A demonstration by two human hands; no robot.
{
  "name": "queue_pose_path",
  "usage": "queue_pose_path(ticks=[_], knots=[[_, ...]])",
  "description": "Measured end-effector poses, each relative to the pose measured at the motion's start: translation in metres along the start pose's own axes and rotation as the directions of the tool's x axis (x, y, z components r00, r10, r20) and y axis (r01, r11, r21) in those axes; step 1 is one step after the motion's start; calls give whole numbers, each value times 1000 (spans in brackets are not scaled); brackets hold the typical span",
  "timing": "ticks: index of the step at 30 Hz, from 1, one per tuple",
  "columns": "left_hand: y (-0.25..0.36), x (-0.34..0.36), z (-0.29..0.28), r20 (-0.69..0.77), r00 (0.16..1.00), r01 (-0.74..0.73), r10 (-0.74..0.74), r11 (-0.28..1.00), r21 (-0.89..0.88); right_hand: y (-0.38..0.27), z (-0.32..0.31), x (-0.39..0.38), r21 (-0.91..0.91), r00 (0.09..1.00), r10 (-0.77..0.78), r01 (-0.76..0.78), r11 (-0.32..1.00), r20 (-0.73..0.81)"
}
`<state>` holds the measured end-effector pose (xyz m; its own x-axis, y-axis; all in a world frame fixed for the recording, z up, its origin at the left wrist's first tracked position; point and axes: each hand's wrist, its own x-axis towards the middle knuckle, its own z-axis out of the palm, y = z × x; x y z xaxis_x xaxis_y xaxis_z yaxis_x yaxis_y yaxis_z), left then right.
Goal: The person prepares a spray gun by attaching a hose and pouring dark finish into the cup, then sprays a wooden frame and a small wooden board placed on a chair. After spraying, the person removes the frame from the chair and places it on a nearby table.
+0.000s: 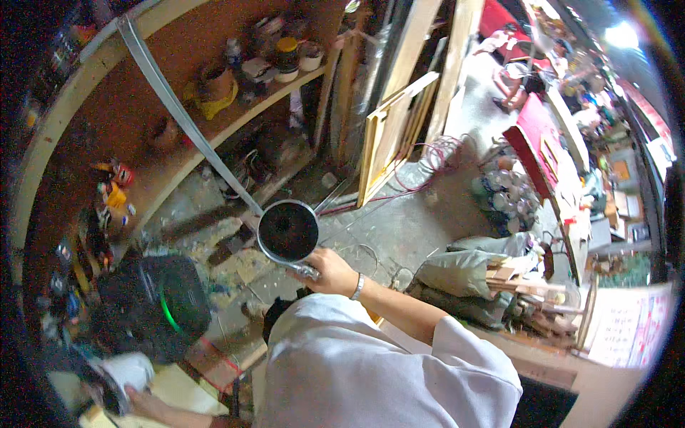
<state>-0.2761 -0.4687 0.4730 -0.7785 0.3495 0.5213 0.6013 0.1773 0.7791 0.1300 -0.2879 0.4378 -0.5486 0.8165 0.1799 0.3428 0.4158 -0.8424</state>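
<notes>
Head view: toward half past seven, at far left, the left hand (146, 403) touches the side of a pale container (132, 371); blur leaves me unable to tell how firmly the fingers close, or what it holds. It would probably be light and smooth, best taken around its wall. A black box (128, 307) stands toward eight o'clock. Toward half past ten, a yellow bag (214, 107) wraps a brownish pot on the shelf; toward eleven is a yellow-topped jar (287, 60), contents hidden.

Just off centre toward eight, the metal cup (288, 250) shows its open mouth; its inside is too dark to tell any fill. It looks stiff, likely slippery if wet, and heavier when filled. The silvery fitting (307, 272) at its five o'clock seems the right hold, and the right hand (330, 269) is wrapped there. Toward four, a grey-green sack (457, 274) lies beside wood scraps (510, 274).
</notes>
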Motion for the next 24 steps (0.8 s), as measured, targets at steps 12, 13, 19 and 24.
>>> queue_pose_path(ticks=[12, 13, 19, 24], knots=[[190, -67, 136, 417, 836, -220, 357, 914, -340, 17, -90, 2, -20, 997, -37, 38, 999, 72], [196, -68, 142, 430, 791, -294, 436, 886, -358, 17, -93, 1, -20, 996, -12, 14, 1000, 84], [219, -63, 151, 582, 708, -248, 400, 912, -326, 15, -99, 1, -38, 974, 70, -63, 997, 215], [233, -51, 144, 595, 655, -388, 466, 883, -266, 11, -93, 3, 29, 968, 18, -26, 999, 252]])
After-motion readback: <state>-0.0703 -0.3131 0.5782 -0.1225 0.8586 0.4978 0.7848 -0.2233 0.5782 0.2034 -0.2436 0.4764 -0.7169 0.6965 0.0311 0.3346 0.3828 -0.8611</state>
